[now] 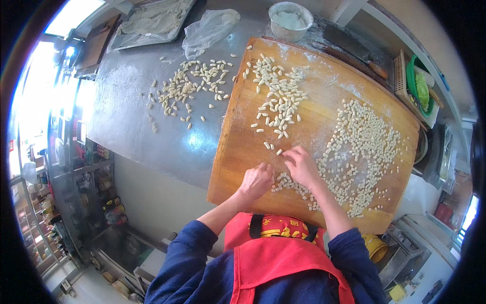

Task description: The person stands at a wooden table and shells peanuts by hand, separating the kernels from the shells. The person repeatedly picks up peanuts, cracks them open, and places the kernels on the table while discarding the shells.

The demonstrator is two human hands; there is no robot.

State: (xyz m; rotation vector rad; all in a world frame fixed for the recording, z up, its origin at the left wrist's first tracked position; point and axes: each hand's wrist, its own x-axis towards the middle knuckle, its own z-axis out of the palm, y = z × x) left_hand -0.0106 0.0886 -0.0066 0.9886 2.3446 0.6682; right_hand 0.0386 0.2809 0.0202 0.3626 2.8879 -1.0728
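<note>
A floured wooden board (pixel 243 152) lies before me. Over its near part, my left hand (pixel 257 181) has its fingers curled, and whatever may be in them is hidden. My right hand (pixel 302 167) reaches left beside it, thumb and forefinger apart. At its forefinger tip lies a small oblong dough piece (pixel 279 152). Two similar dough pieces (pixel 269 146) rest just beyond. Close to both hands is a group of small cut dough cubes (pixel 286 182). A wide spread of dough cubes (pixel 364 129) covers the board's right side. Longer shaped dough pieces (pixel 281 95) are scattered farther up.
More shaped dough pieces (pixel 182 85) lie on the metal table (pixel 125 95) at left. Behind stand a cloth-covered tray (pixel 152 22), a plastic bag (pixel 210 30) and a tub of white powder (pixel 290 22). A cleaver (pixel 347 41) lies behind the board, near a basket (pixel 400 76) holding a green bowl (pixel 412 81).
</note>
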